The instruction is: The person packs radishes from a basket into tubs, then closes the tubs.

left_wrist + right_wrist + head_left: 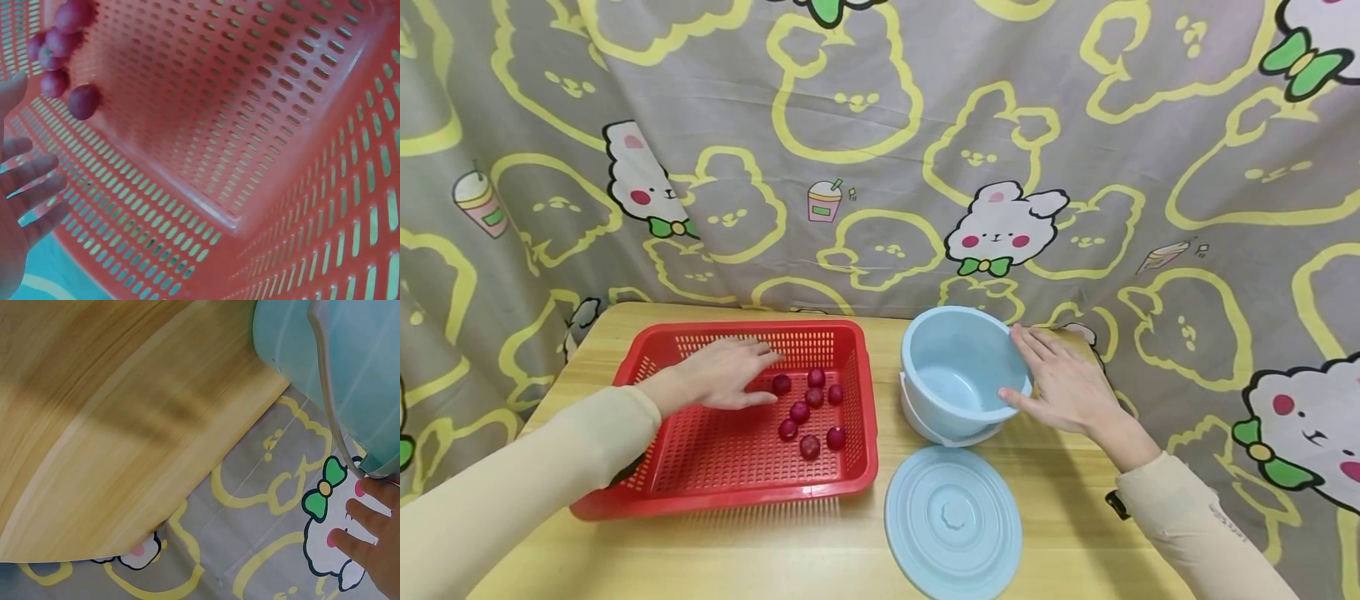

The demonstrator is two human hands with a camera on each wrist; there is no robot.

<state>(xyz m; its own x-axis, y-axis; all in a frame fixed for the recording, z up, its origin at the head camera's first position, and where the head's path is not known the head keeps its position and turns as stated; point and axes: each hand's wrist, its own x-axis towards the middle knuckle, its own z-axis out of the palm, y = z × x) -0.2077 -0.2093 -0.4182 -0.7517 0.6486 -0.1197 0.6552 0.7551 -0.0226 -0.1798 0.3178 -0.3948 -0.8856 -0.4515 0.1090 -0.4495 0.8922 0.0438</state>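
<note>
My left hand point(730, 377) hovers inside a red perforated plastic basket point(869, 433), its fingers extended and holding nothing. Several small round dark-red fruits, plum-like point(800, 412), lie on the basket floor just right of that hand. In the left wrist view the fingers point(39, 194) are spread apart near the basket's side wall. To the right stands a light-blue bucket point(958, 354), uncovered, with its handle hanging down. My right hand point(1063, 387) rests at the bucket's right rim with straight fingers and the thumb over the edge. No fruit shows inside the bucket.
A round light-blue lid point(955, 525) lies on the wooden table point(790, 550) in front of the bucket. Behind the table hangs a grey curtain point(865, 133) with yellow cartoon outlines. The table's edge point(240, 447) runs close to the bucket.
</note>
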